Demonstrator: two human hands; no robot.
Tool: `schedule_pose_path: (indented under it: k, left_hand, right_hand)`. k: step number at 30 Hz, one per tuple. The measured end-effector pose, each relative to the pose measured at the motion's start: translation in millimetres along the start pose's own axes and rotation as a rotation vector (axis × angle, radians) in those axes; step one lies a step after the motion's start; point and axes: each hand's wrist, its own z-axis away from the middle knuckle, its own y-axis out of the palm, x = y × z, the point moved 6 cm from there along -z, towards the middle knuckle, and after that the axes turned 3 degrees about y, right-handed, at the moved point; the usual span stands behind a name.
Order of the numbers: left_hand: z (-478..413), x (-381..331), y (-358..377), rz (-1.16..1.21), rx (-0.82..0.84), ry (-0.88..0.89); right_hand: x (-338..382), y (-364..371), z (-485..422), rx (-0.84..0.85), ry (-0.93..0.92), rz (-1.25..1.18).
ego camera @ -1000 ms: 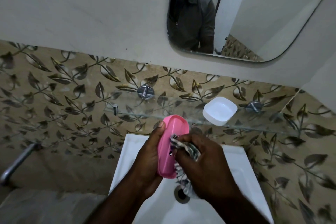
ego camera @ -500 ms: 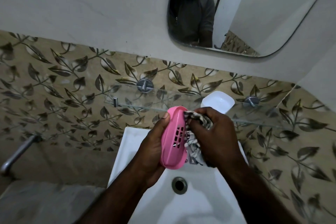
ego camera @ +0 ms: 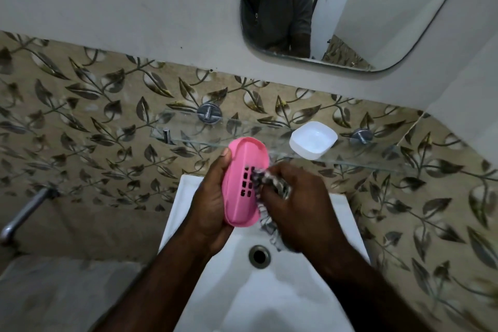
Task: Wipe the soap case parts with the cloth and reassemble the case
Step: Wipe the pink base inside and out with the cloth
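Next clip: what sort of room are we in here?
Most likely a bathroom: a white washbasin with a drain, a wall mirror above it, and a glass shelf fixed to leaf-patterned tiles.

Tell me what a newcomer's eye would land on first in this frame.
The bright pink slotted soap case part, held on edge by the left hand over the white sink, stands out first. The right hand presses a patterned cloth against its slots. Behind them, a white case part sits on the glass shelf against the leaf-patterned tiles.
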Motion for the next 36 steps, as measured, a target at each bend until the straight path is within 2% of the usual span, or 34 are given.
schedule_pose_path:
  k: [2, 4, 5, 7, 9, 11, 14, 16, 17, 20, 23, 29, 31, 36]
  left_hand:
    - [-1, -6, -7, 0.034, -0.049, 0.018]
    - [1, -8, -9, 0.041, -0.054, -0.003]
    - [3, -8, -8, 0.035, -0.048, -0.015]
    - [6, -4, -3, 0.026, -0.021, -0.012]
    - [9, -3, 2, 0.022, 0.021, 0.016]
    - [11, -7, 6, 0.022, 0.045, 0.059]
    - [11, -11, 4, 0.071, 0.026, 0.059]
    - [10, -11, 4, 0.100, -0.006, 0.035]
    - [10, -10, 4, 0.107, -0.013, 0.026]
    - [10, -7, 12, 0.120, 0.043, -0.001]
    - [12, -10, 16, 0.099, 0.079, 0.049]
    - [15, -12, 26, 0.021, 0.114, 0.080]
    - [12, -12, 25, 0.014, 0.101, 0.043]
    - [4, -13, 11, 0.069, 0.023, -0.063]
  right_hand:
    - [3, 15, 17, 0.170, 0.028, -0.070]
    - [10, 16, 22, 0.247, 0.033, -0.174]
    - [14, 12, 18, 0.238, 0.022, -0.237]
    - [22, -3, 3, 0.114, -0.029, -0.285]
    - [23, -18, -10, -0.033, -0.061, -0.218]
    - [19, -21, -12, -0.096, -0.040, -0.144]
    - [16, -6, 6, 0.057, -0.022, -0.098]
    - [27, 5, 23, 0.174, -0.084, -0.116]
    - [35, 6, 26, 0.172, -0.148, -0.123]
    - [51, -11, 12, 0.011, -0.263, -0.129]
    - [38, -31, -13, -0.170, -0.157, -0.140]
    - [20, -30, -21, -0.212, 0.036, -0.174]
    - [32, -26, -15, -0.169, -0.052, -0.156]
    - [61, -1, 11, 0.127, -0.404, 0.036]
